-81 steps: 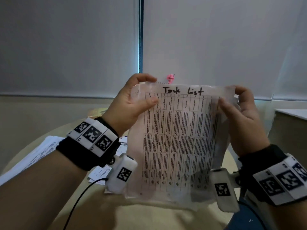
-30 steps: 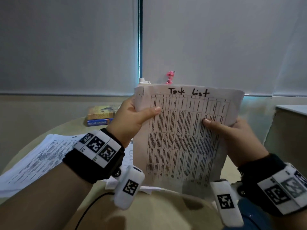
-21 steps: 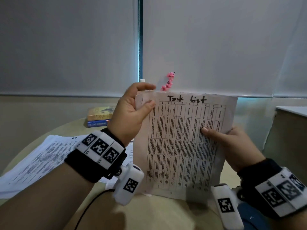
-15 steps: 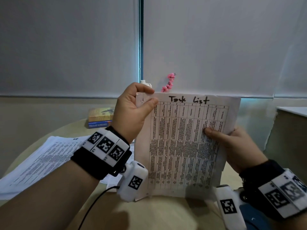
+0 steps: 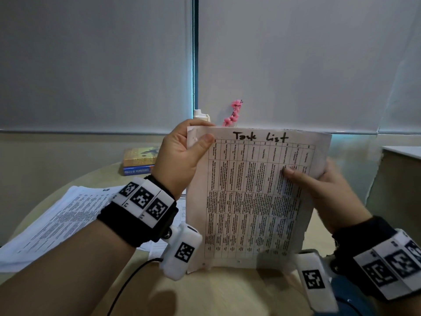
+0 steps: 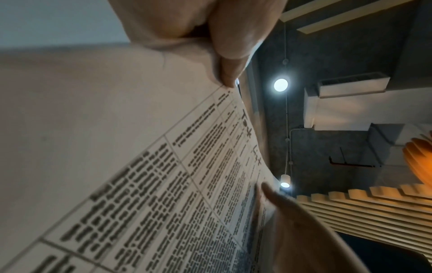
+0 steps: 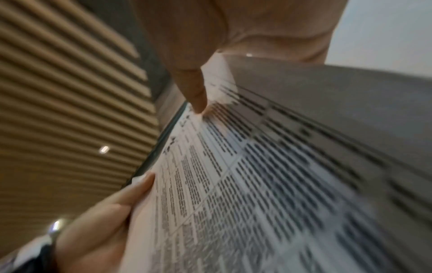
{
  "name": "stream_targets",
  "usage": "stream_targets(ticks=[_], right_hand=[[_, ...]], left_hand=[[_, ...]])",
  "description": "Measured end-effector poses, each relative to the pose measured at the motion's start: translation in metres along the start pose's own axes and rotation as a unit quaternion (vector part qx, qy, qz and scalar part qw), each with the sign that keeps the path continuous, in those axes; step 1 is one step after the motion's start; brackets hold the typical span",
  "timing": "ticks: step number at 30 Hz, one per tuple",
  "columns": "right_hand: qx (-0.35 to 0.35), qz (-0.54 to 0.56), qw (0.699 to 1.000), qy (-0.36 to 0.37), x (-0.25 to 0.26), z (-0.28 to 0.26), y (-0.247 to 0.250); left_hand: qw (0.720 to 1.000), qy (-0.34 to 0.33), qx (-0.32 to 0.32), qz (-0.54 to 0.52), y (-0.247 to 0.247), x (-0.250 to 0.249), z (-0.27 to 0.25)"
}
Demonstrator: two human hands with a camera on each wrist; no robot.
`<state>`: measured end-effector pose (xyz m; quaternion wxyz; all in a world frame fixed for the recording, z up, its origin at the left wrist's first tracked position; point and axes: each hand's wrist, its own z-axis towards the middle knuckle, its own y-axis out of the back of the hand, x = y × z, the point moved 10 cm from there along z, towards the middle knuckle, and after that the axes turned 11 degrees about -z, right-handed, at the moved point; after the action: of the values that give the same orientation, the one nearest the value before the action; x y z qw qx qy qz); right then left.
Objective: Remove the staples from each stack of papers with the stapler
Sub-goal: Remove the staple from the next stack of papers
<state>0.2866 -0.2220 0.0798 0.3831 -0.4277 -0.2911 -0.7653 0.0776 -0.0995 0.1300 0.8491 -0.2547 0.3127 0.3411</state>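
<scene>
I hold a stack of printed papers (image 5: pixel 250 197) headed "Task List" upright above the table. My left hand (image 5: pixel 182 153) pinches its top left corner, thumb on the front and fingers behind. My right hand (image 5: pixel 319 183) grips the right edge, thumb pressed on the front sheet and fingers behind. The left wrist view shows the same papers (image 6: pixel 140 184) pinched under my left thumb, and the right wrist view shows the papers (image 7: pixel 280 184) blurred under my right thumb. No stapler is in view, and I cannot make out a staple.
The round beige table (image 5: pixel 227 293) carries more printed sheets (image 5: pixel 57 220) at the left. Two books (image 5: pixel 139 161) lie stacked at its far side. A pink flower sprig (image 5: pixel 233 112) and a white bottle top (image 5: pixel 200 114) show behind the papers. A counter (image 5: pixel 401 156) stands right.
My left hand moved up from the left edge to pinch the top left corner. My right hand slid down from the top right corner to the right edge. The stack sank slightly.
</scene>
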Motion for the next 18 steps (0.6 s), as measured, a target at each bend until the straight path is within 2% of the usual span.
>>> stream_targets(ticks=[1, 2, 3, 4, 5, 6, 8, 10, 12, 14, 18], right_hand=[[-0.062, -0.062, 0.995, 0.046, 0.017, -0.002, 0.011], [-0.136, -0.161, 0.97, 0.117, 0.044, -0.008, 0.021], [-0.196, -0.27, 0.92, 0.206, 0.076, -0.019, 0.021], [-0.226, -0.363, 0.858, 0.286, 0.105, -0.03, 0.009], [-0.225, -0.44, 0.805, 0.328, 0.125, -0.035, -0.009], [-0.203, -0.509, 0.768, 0.332, 0.133, -0.031, -0.027], [-0.125, -0.61, 0.728, 0.285, 0.132, -0.013, -0.06], [-0.048, -0.662, 0.706, 0.248, 0.119, 0.001, -0.084], [-0.016, -0.674, 0.7, 0.236, 0.111, 0.007, -0.092], [-0.019, -0.652, 0.716, 0.247, 0.114, 0.01, -0.092], [-0.013, -0.614, 0.745, 0.263, 0.117, 0.015, -0.089]], left_hand=[[1.0, -0.002, 0.002, 0.0, -0.001, -0.001, 0.0], [1.0, -0.005, 0.003, -0.001, -0.002, -0.002, 0.0], [1.0, -0.006, 0.002, -0.001, -0.002, -0.002, -0.001], [1.0, -0.008, 0.001, 0.0, -0.002, -0.002, -0.001], [1.0, -0.011, 0.0, 0.004, -0.003, -0.002, -0.001], [1.0, -0.013, -0.001, 0.009, -0.005, -0.002, -0.001], [1.0, -0.018, -0.007, 0.009, -0.006, -0.001, 0.0], [1.0, -0.022, -0.012, 0.001, -0.008, -0.001, -0.001], [0.999, -0.026, -0.016, -0.008, -0.009, -0.001, -0.001], [1.0, -0.012, -0.009, -0.016, -0.008, 0.0, -0.003], [0.993, 0.097, 0.057, 0.039, -0.01, 0.024, -0.014]])
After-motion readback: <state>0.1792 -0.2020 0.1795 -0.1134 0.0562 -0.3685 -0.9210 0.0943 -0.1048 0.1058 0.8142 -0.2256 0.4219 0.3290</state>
